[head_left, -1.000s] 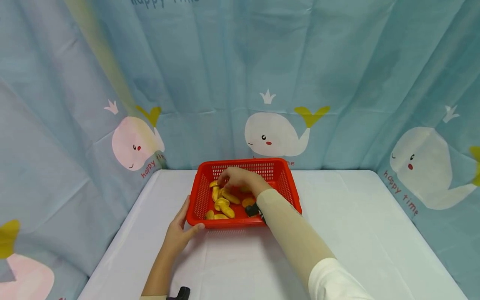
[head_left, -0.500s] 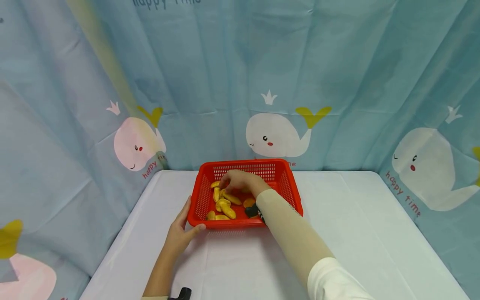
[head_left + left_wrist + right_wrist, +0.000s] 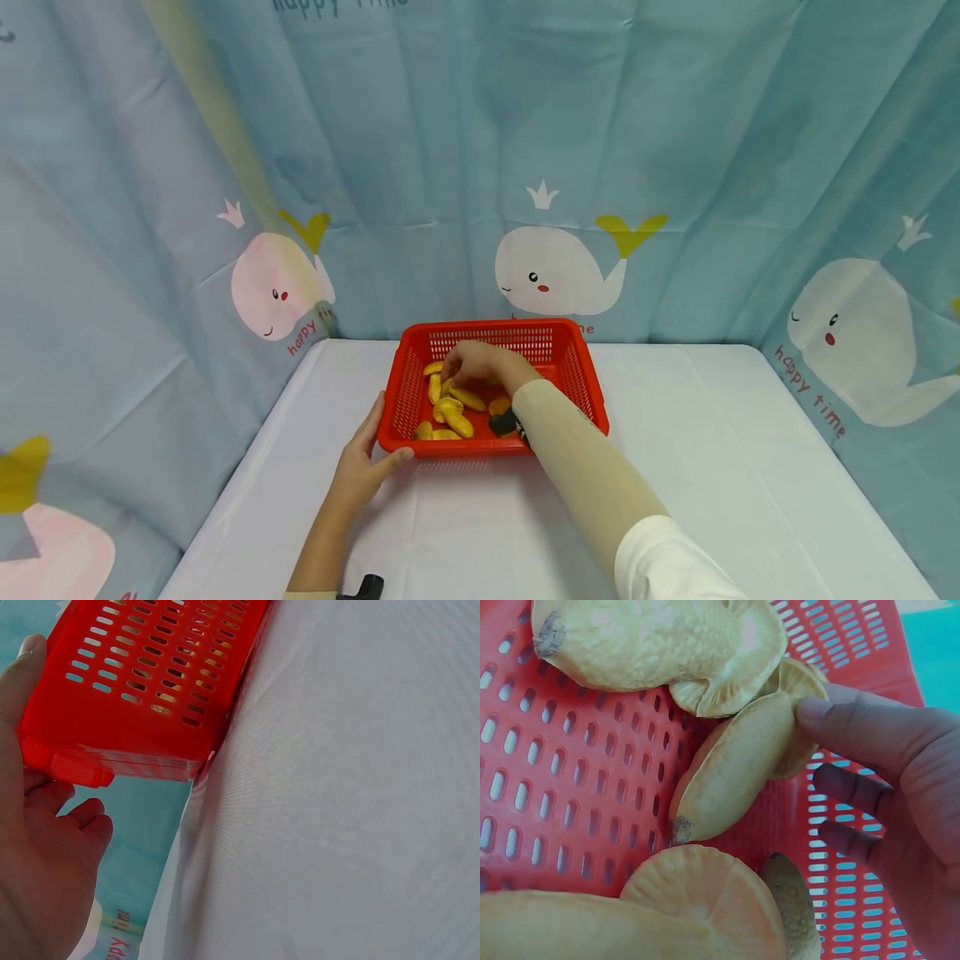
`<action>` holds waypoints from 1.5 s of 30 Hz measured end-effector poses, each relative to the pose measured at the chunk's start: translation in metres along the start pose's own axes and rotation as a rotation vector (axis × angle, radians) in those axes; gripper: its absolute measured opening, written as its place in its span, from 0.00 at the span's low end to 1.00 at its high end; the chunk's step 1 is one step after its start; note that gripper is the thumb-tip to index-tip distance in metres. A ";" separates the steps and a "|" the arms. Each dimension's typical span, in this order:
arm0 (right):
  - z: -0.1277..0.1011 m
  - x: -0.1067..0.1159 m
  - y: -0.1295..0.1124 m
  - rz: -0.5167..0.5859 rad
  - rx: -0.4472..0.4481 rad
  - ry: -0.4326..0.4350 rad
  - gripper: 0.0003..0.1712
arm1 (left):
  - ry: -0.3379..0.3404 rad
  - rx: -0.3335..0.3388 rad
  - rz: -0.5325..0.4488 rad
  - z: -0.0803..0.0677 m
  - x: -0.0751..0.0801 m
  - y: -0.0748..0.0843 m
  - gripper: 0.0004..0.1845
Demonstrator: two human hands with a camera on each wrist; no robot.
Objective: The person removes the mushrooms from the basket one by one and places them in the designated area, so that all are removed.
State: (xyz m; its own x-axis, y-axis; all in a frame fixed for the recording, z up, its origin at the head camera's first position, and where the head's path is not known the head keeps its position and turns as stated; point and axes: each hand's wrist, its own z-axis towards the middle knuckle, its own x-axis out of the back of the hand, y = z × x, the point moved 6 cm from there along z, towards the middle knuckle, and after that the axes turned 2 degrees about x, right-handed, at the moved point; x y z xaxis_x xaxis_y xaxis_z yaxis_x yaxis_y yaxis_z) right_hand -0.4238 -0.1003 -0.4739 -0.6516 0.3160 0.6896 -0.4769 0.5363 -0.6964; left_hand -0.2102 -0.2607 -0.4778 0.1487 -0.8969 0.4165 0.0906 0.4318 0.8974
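A red plastic basket (image 3: 465, 448) with slotted walls stands on the white table, several yellow mushrooms inside. My left hand (image 3: 358, 471) holds its near left corner; in the left wrist view the thumb (image 3: 28, 667) lies against the outer wall, with the fingers bent under the rim. Inside the basket, my right hand (image 3: 480, 362) pinches one mushroom (image 3: 739, 765) by its cap, between thumb and forefinger. That mushroom's stem slants down over the slotted floor, while the other fingers are loosely bent. A second mushroom (image 3: 652, 645) lies close beside it, and another (image 3: 705, 900) nearer the wrist.
White cloth covers the table (image 3: 712, 467) around the basket. A blue curtain (image 3: 420, 167) printed with whales rises behind the table and along both sides. The right forearm in its beige sleeve (image 3: 585, 450) crosses over the basket's near right rim.
Everything sits slightly further right in the head view. Both hands keep nearly the same pose, the left at the basket corner and the right among the mushrooms.
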 end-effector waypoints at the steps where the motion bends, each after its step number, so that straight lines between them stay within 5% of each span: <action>1: 0.000 0.000 0.000 -0.011 0.003 0.001 0.09 | 0.000 -0.001 0.001 0.000 0.000 -0.001 0.51; 18: -0.009 0.036 -0.028 -0.086 0.066 0.175 0.09 | -0.009 -0.006 -0.004 -0.002 0.004 0.008 0.51; 34: -0.051 0.066 -0.073 -0.058 0.144 0.330 0.09 | -0.007 -0.006 0.076 -0.001 0.005 0.006 0.52; 41: -0.072 0.069 -0.091 -0.033 0.176 0.405 0.11 | 0.005 -0.017 0.097 0.010 0.002 -0.030 0.53; 45: -0.083 0.067 -0.095 -0.010 0.195 0.442 0.12 | 0.012 -0.036 0.099 0.012 0.002 -0.034 0.53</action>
State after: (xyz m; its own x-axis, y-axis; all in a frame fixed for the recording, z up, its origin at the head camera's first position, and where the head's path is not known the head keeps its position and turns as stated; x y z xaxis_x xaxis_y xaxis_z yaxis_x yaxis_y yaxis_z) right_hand -0.3733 -0.0650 -0.3449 -0.3536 0.6365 0.6854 -0.6112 0.3975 -0.6844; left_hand -0.2243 -0.2780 -0.5056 0.1708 -0.8486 0.5007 0.1100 0.5214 0.8462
